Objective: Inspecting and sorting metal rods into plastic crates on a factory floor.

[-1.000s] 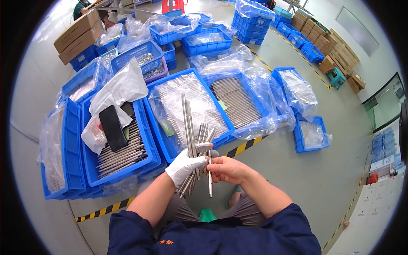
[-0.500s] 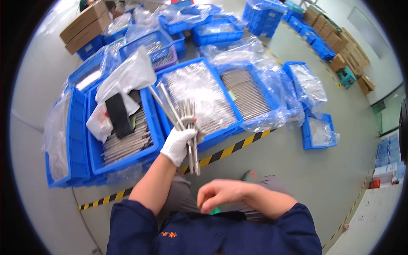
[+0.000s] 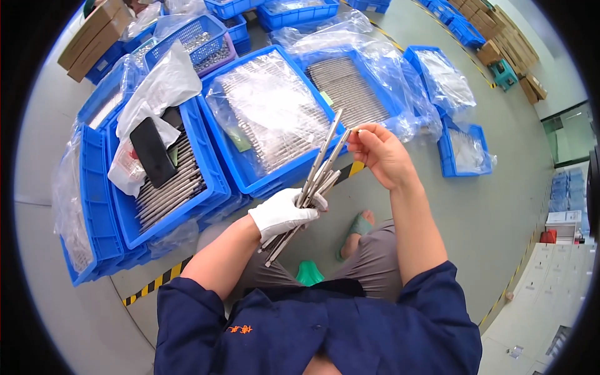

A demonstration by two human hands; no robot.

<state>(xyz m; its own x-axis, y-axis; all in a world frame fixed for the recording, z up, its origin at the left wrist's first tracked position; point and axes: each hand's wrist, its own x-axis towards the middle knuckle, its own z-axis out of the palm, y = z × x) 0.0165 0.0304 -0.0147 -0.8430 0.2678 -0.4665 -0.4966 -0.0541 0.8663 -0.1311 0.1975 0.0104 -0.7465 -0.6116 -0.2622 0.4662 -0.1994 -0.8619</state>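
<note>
- Since half a second ago, right hand (image 3: 381,153) has risen from the lap to the rod tips.
- Crate (image 3: 250,181) lies just beyond.
- Left hand (image 3: 281,214), gloved, grips rods (image 3: 315,175) over the knees.
- Right fingers (image 3: 359,134) pinch one tip.

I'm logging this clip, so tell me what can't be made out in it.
- Head view: lower ends of the long grey metal rods hidden inside the white-gloved left hand.
- Contents of the blue plastic crates blurred by clear plastic bags.
- Whatever the bare right hand's fingers pinch: too small.
</note>
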